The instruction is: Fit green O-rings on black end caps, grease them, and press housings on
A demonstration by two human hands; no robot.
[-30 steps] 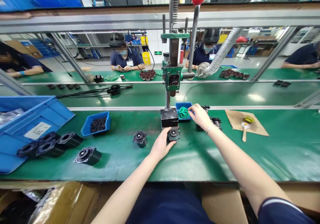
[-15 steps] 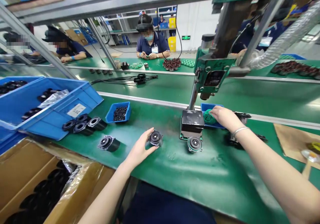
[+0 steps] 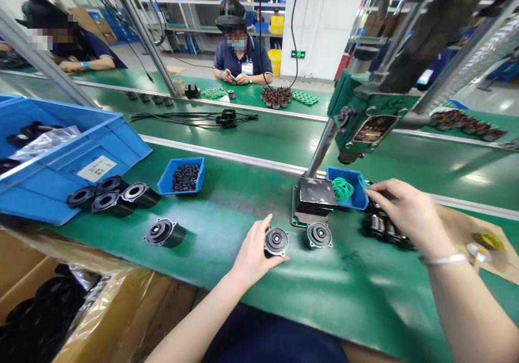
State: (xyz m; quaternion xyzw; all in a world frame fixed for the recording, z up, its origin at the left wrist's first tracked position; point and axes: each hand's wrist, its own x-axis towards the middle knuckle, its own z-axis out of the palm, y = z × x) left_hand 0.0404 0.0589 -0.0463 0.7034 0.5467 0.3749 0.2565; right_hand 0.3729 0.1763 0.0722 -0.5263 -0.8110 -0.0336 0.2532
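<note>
My left hand [image 3: 254, 252] grips a round black housing [image 3: 276, 241] on the green bench, just left of a second housing [image 3: 318, 235] that sits at the foot of the hand press base [image 3: 314, 196]. My right hand [image 3: 407, 213] hovers beside the small blue tray of green rings [image 3: 345, 187], fingers pinched on a green ring [image 3: 362, 182] at the tray's right edge. Under that hand lie several dark finished parts [image 3: 381, 226].
A blue tray of black rings [image 3: 182, 176], a lone housing [image 3: 164, 232] and three more housings [image 3: 108, 196] lie to the left by a large blue bin [image 3: 60, 160]. Brown paper with a spoon [image 3: 478, 238] lies right. People work across the conveyor.
My left hand has slid its housing right, next to the one at the press. My right hand has drawn back out of the green-ring tray with a ring. The view tilted down.
</note>
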